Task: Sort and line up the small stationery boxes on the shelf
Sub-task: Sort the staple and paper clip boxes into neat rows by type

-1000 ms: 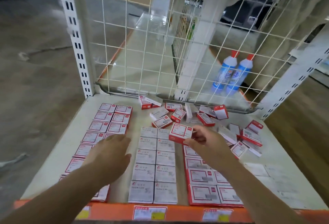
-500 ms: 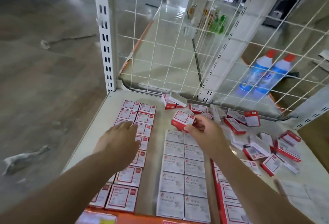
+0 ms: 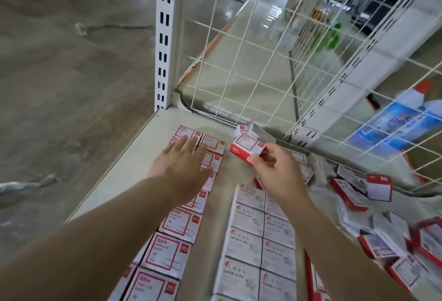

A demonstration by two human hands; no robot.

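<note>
— Fingers (image 3: 257, 160) of the right hand (image 3: 278, 174) are pinching a red-and-white box (image 3: 247, 148) by its near corner; I'm seeing it lifted clear of the shelf (image 3: 134, 154), tilted, just right of the far end of the left column.

— And the other hand?

— I'm watching the left hand (image 3: 181, 169) spreading flat, palm down, fingers loose and gripping nothing. It's lying over the far boxes of the red-framed rows (image 3: 167, 250), which are running in two columns toward me along the shelf's left edge. Whether the palm is pressing on them or hovering, I cannot tell.

— What's sitting next to those rows?

— I'm looking at a double column of grey paper-clip boxes (image 3: 248, 243) lining up under the right forearm, with a bare strip of shelf between the two groups. Further right, a loose heap of red boxes (image 3: 354, 195) is lying jumbled, some on their sides, one standing on end.

— Behind all that?

— A white wire grid (image 3: 239, 61) is closing off the back, with a slotted upright post (image 3: 163, 37) at the left corner. Through the mesh I'm making out blue bottles (image 3: 394, 121) at right.
</note>
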